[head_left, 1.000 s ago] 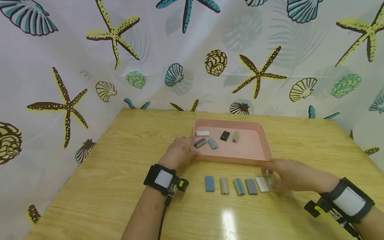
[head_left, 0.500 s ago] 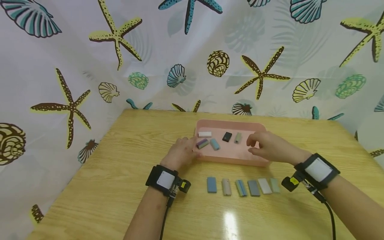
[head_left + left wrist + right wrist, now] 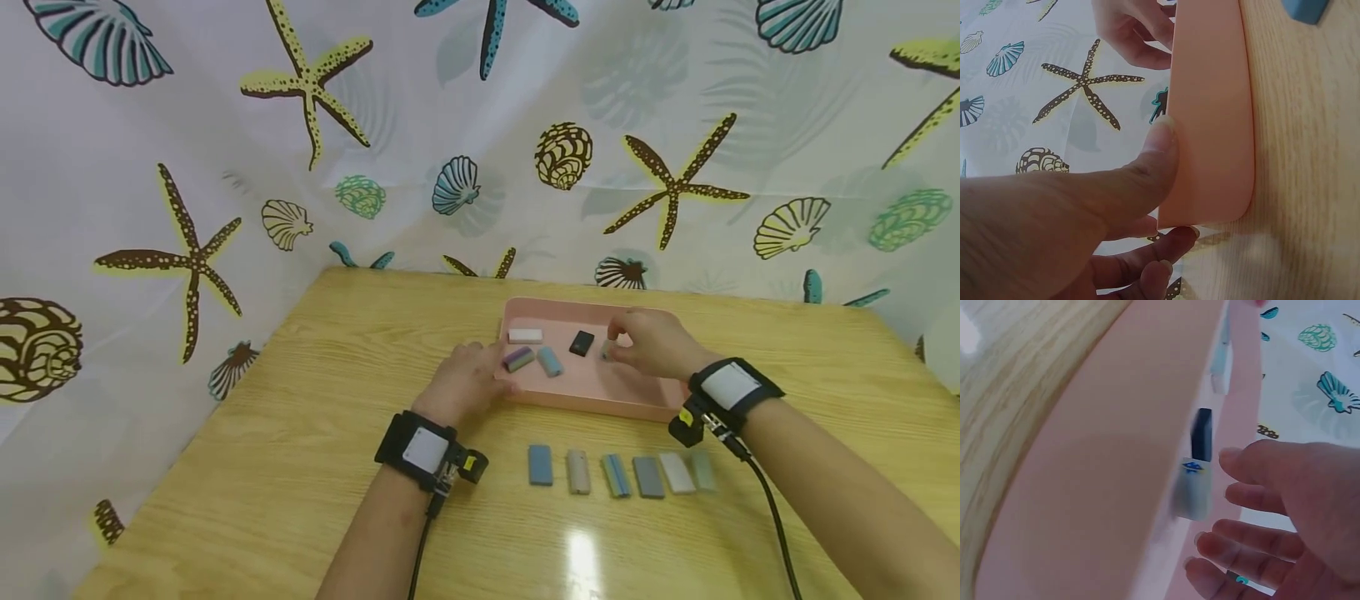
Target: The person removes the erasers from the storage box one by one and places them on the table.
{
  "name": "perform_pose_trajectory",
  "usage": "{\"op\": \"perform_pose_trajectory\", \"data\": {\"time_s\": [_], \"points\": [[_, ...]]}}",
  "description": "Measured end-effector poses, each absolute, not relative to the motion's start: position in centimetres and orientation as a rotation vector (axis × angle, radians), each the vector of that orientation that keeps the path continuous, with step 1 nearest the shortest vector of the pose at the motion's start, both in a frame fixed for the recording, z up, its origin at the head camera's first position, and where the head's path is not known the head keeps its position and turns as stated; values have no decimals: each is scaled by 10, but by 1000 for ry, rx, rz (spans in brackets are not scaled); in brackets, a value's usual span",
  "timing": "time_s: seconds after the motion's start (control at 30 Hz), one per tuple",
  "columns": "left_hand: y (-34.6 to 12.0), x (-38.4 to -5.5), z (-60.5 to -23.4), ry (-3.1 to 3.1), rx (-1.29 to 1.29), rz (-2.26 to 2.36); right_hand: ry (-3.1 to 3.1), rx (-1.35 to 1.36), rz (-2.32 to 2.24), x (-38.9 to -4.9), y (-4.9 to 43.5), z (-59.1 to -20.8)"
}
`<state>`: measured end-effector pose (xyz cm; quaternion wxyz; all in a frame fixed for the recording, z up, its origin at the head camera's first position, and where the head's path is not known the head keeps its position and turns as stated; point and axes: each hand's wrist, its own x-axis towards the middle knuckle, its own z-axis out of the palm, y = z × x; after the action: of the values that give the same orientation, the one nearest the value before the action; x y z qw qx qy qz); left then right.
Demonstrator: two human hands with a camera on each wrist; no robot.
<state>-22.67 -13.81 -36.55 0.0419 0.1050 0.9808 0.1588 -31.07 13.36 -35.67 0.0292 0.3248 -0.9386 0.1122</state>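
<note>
A shallow pink tray (image 3: 592,405) stands on the table. My left hand (image 3: 467,385) grips its left front corner, thumb on the rim and fingers round the side, as the left wrist view shows. My right hand (image 3: 654,343) reaches into the tray, with thumb and fingers spread beside a small pale block (image 3: 1192,490) printed with a blue figure. A gap shows between fingers and block in the right wrist view. Also in the tray lie a black block (image 3: 581,342), a white block (image 3: 525,336), a purple striped block (image 3: 519,359) and a light blue block (image 3: 550,362).
In front of the tray runs a row of small blocks: blue (image 3: 540,465), beige (image 3: 578,472), blue-striped (image 3: 617,476), grey (image 3: 648,477), white (image 3: 677,473) and pale green (image 3: 703,471). A sea-print cloth (image 3: 405,117) hangs behind the wooden table (image 3: 315,450).
My right hand has left the pale green block at the row's right end and moved up and left into the tray, to the pale block there. The left hand stays on the tray.
</note>
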Motion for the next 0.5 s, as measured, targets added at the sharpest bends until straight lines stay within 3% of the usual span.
{"op": "perform_pose_trajectory", "data": {"time_s": [0.5], "points": [[-137,-227,-366,3016,320,458,-2910,1018,430,-315,127,-367]]}}
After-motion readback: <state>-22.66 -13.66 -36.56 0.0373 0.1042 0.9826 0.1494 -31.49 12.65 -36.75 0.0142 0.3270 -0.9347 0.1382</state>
